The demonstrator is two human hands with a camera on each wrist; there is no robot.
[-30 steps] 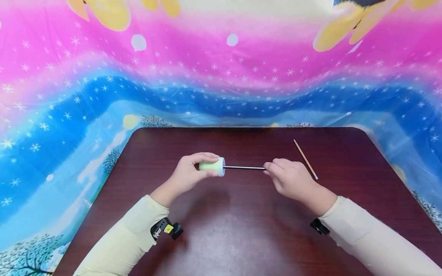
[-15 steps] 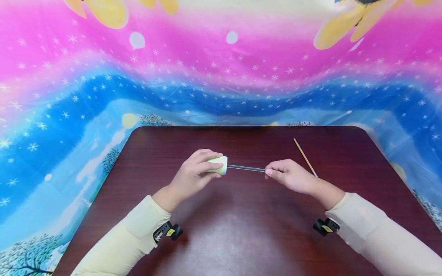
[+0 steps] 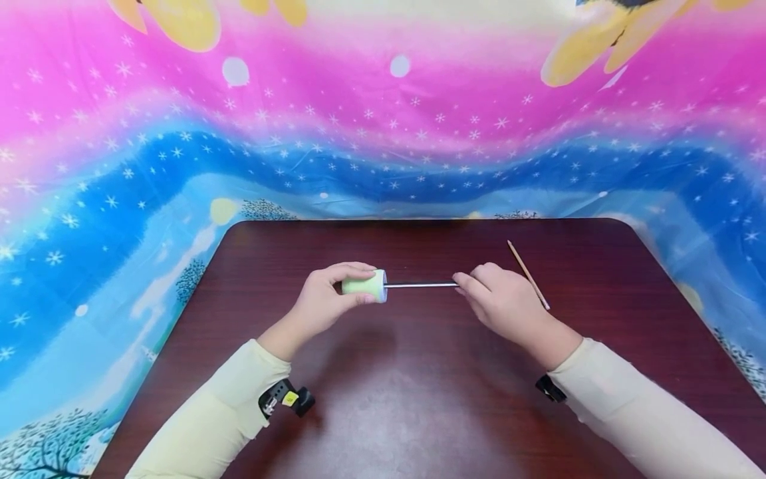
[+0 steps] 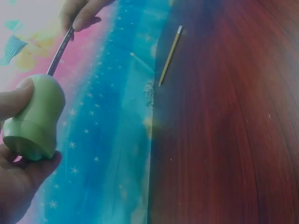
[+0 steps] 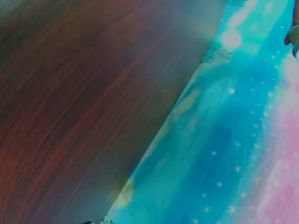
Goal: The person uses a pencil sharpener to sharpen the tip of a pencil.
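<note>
My left hand (image 3: 320, 299) holds a light green pencil sharpener (image 3: 364, 287) between thumb and fingers, above the table. In the left wrist view the sharpener (image 4: 39, 116) has a rounded body, its flared end toward the camera. A dark, slim pencil (image 3: 419, 285) sticks out of its pale end toward the right, almost level. The pencil's inner tip is hidden inside the sharpener. My right hand (image 3: 505, 303) pinches the pencil's other end, which its fingers cover. Only a bit of the left hand and the sharpener (image 5: 294, 37) shows at the right wrist view's edge.
A natural-wood pencil (image 3: 528, 274) with a white end lies on the dark wooden table (image 3: 383, 412), just beyond the right hand. A printed pink and blue cloth (image 3: 371, 133) hangs behind and beside the table.
Half a second ago the left hand was turned over the sharpener and the right thumb faced up; now both hands have rolled back, close to their pose one second ago. The pencil stays in the sharpener.
</note>
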